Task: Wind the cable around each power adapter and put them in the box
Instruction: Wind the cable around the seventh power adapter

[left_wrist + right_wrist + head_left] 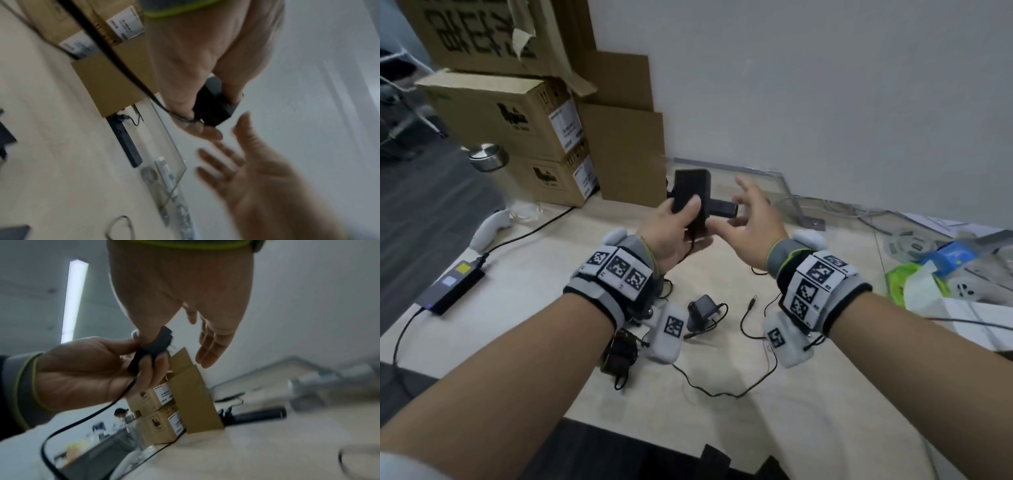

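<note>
Black plastic fills our left hand [671, 229]: we grip one power adapter [690, 200] upright above the table [825, 394], thumb on its front, fingers wrapped behind. Its thin cable [722, 389] hangs from the lower end, past our left wrist, and trails in loose loops across the table to a free plug tip [752, 303]. Our right hand [751, 228] is spread and holds nothing, just beside the adapter.

We judge the winding of this one is barely begun, if at all. To do it well, we should keep the left hand firm on the body and catch the cable with the right close to where it leaves the adapter, not far down the slack. Then lay each turn snug beside the last, with light, even tension, letting the slack slide up off the table rather than dragging it through the other adapters [700, 313] lying there. Tucking the plug tip under the last turn should stop it springing loose.

The clear box [786, 185] stands just behind our hands, against the wall, beside stacked cardboard cartons [517, 126].
</note>
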`<state>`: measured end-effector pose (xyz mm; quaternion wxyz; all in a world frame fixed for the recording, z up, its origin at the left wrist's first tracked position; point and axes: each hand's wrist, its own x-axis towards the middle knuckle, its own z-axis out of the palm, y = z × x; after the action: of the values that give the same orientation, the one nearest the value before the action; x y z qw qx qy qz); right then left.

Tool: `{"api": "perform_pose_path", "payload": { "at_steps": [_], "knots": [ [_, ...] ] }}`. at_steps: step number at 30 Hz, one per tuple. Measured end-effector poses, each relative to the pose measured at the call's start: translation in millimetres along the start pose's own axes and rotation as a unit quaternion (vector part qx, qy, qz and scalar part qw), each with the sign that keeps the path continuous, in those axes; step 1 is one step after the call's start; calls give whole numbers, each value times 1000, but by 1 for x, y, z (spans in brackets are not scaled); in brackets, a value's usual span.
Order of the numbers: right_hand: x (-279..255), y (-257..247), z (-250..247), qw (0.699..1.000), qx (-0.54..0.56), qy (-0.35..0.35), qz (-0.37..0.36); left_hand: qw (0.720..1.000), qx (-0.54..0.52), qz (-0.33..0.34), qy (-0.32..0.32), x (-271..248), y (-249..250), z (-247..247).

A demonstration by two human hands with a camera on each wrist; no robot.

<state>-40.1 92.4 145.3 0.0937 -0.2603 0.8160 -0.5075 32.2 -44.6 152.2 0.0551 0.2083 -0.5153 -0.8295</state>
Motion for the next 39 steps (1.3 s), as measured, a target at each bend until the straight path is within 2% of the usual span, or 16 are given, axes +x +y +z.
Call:
{"api": "perform_pose_path", "payload": {
  "at_steps": [1, 3, 5, 7, 10, 13, 15, 18, 23, 26, 28, 30, 32, 34, 36, 39],
  "knots": [
    [-5, 3, 7, 999, 28, -16, 30, 998, -64, 13, 2, 0, 4, 2],
    [-13, 6, 18, 992, 50, -96, 69, 988, -147, 35, 8, 1, 11, 5],
    [-23, 6, 26, 979, 51, -180, 85, 980, -191, 47, 6, 2, 17, 2],
    [-29, 1, 30, 969, 73, -218, 88, 975, -215, 59, 2, 3, 19, -5],
    [-33, -8, 30, 963, 127, -211, 112, 969, -235, 76, 23, 7, 16, -15],
    [-28, -11, 28, 979, 91, -149, 105, 965, -249, 76, 36, 8, 12, -20],
    [-23, -12, 28, 980, 72, -162, 91, 960, -268, 64, 46, 10, 9, -17],
    [-25, -18, 37, 967, 128, -196, 104, 954, -285, 67, 62, 10, 6, -11],
    [-28, -27, 35, 942, 232, -175, 168, 956, -277, 68, 64, 5, 5, -16],
    [-27, -25, 28, 941, 216, -169, 197, 958, -267, 63, 83, 2, 5, -25],
    [-25, -23, 23, 962, 142, -163, 169, 968, -221, 62, 104, -3, 8, -29],
    [-24, -22, 14, 979, 25, -167, 115, 982, -125, 74, 119, -9, 11, -34],
    [-22, -21, 1, 978, -82, -178, 66, 989, 9, 92, 113, -15, 13, -40],
    [-18, -21, -9, 974, -126, -184, 35, 974, 173, 108, 99, -20, 14, -49],
    [-11, -24, -14, 974, -139, -179, 12, 925, 355, 113, 73, -22, 14, -57],
    [-1, -32, -19, 970, -187, -151, -25, 807, 576, 130, 17, -24, 8, -61]
  ]
}}
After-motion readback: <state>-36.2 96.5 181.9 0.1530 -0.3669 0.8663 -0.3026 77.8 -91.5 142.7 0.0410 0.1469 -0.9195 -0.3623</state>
